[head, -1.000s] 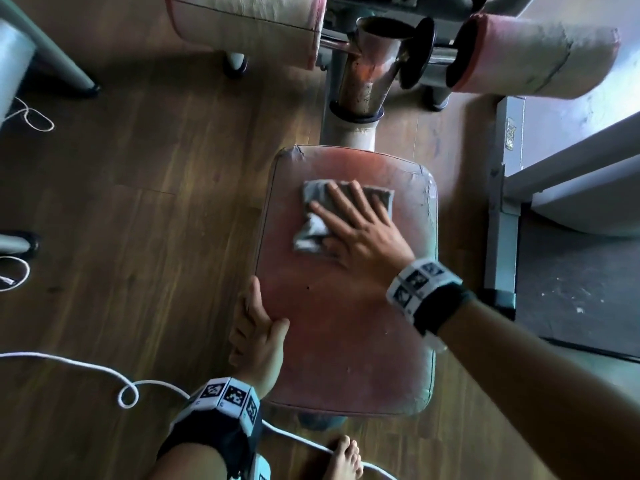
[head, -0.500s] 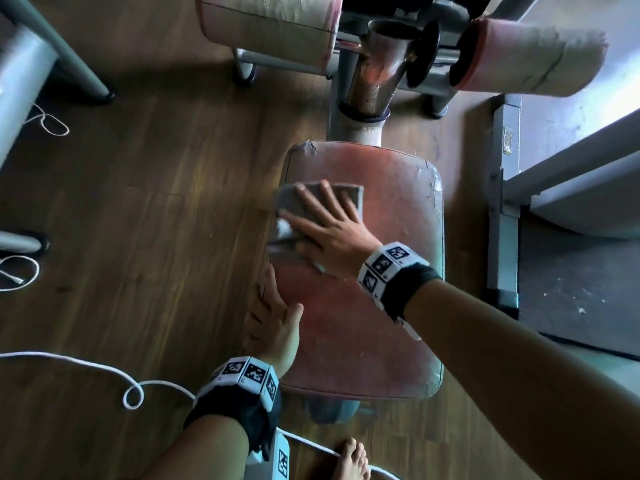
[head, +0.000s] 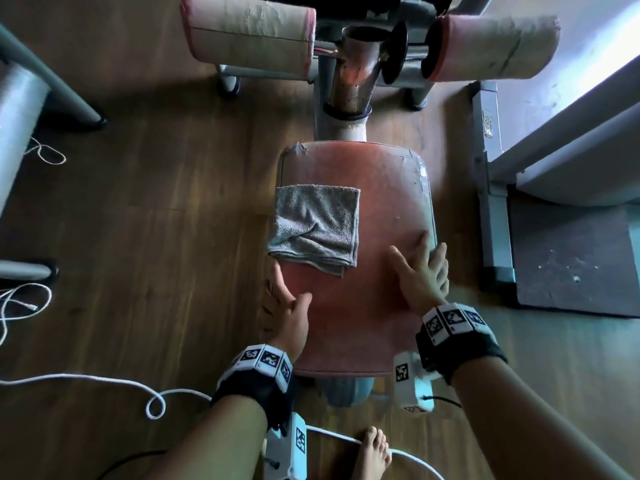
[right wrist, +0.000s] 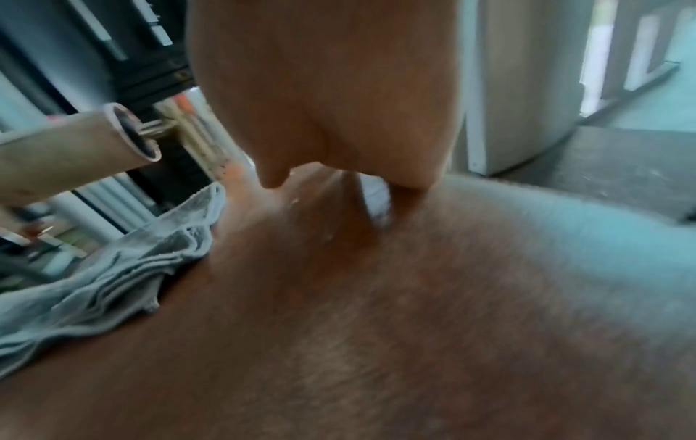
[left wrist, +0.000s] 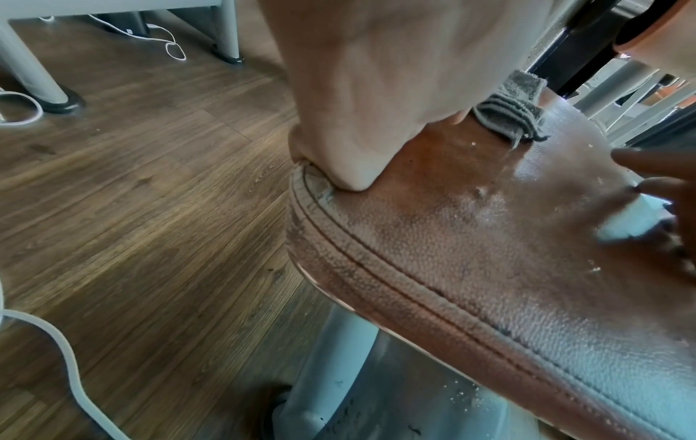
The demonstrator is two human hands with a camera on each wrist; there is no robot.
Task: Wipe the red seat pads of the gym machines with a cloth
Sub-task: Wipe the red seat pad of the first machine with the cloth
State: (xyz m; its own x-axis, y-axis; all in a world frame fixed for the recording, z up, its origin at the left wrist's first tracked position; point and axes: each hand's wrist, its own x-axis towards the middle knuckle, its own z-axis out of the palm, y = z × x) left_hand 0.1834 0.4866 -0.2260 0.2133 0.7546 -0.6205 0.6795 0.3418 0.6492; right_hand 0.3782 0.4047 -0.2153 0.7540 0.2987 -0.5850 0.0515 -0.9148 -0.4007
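The red seat pad (head: 360, 216) sits on a pale post above the wooden floor (head: 156, 220), its leather scuffed and cracked at the far corners. The grey cloth (head: 317, 226) lies folded on the pad's left half, its left edge overhanging the rim — neither hand touches it. The left hand (head: 287, 315) rests on the pad's left edge just below the cloth, thumb on top, fingers draped loosely over the side. The right hand (head: 420, 275) lies flat near the right edge, fingers straight and spread, grasping nothing. Two worn foam rollers (head: 249, 32) flank a metal stem beyond the pad. A white cable (head: 104, 379) loops across the floor — a bare foot (head: 372, 452) stands on it.
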